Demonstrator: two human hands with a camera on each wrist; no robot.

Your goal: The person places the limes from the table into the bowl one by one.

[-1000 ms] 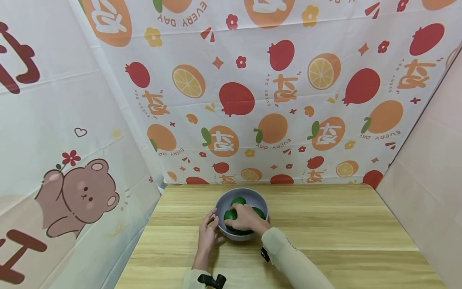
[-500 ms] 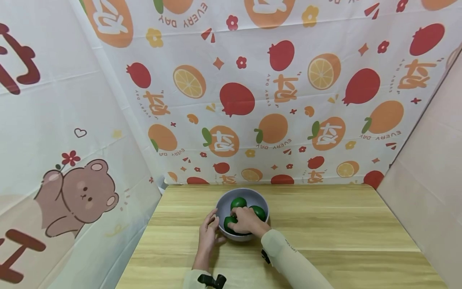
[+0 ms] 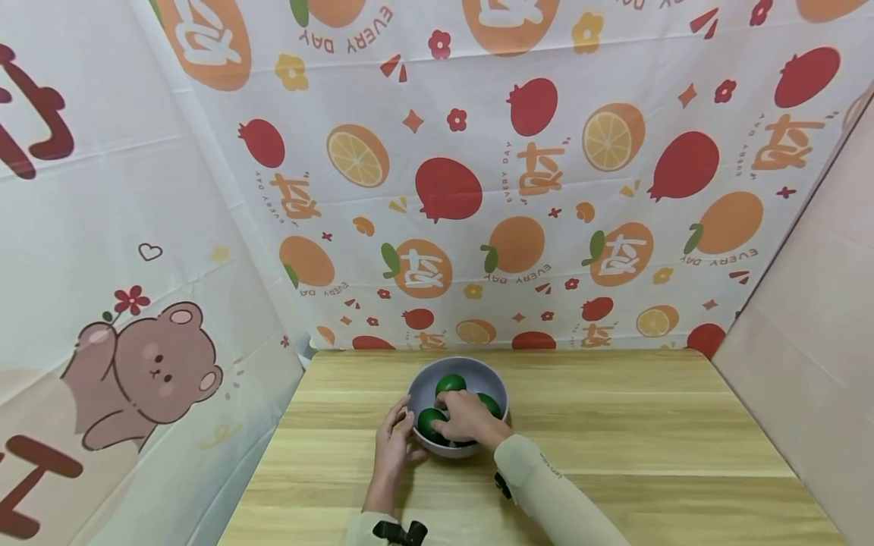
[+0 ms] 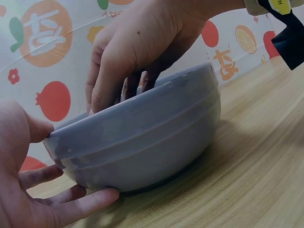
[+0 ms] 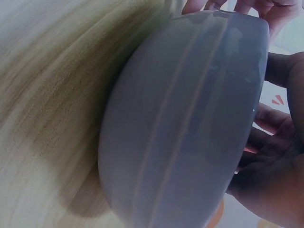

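A grey-purple bowl stands on the wooden table and holds smooth, dark green round fruits. One green fruit lies at the bowl's near left, another green fruit toward the back, a third green fruit at the right. My left hand holds the bowl's left side, its digits spread from rim to lower wall. My right hand reaches down inside over the fruits, its thumb at the near-left one. Its fingertips are hidden behind the bowl wall in the left wrist view; I cannot tell what they hold.
The wooden table extends on both sides of the bowl. A fruit-print cloth hangs behind its far edge. A bear-print cloth stands at the left and a pale panel at the right.
The near-left green fruit, earlier higher between the right thumb and fingers, now sits lower and farther left in the bowl. My right hand has dropped slightly. My left hand stays at the bowl.
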